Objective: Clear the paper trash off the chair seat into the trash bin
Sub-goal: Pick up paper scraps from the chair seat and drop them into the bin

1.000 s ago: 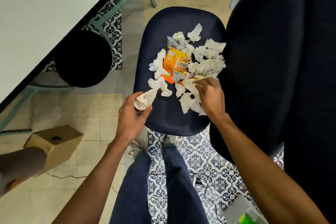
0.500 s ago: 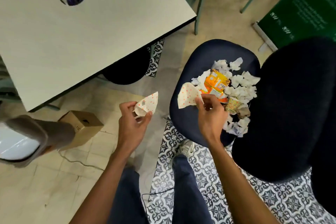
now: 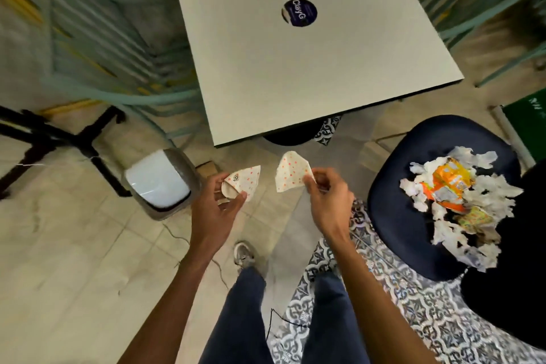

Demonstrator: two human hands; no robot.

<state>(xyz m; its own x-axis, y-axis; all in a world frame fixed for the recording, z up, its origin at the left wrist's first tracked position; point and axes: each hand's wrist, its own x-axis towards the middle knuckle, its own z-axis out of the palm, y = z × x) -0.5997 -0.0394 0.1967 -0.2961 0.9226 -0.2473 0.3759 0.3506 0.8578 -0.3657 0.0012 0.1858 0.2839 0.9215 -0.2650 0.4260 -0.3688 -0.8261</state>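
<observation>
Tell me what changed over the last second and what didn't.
The right hand pinched a dotted sheet out of the pile on the chair seat, lifted it and carried it left, off the seat. The left hand, keeping its grip on a dotted paper cone, swung left too, nearer the trash bin. The torn paper and the orange wrapper stayed on the seat.

- Round dark sticker (image 3: 299, 12) on the counter (image 3: 295, 74) reads "ClayG".
- Print on the orange wrapper (image 3: 443, 186) and the green board (image 3: 529, 127): too blurred to read.
</observation>
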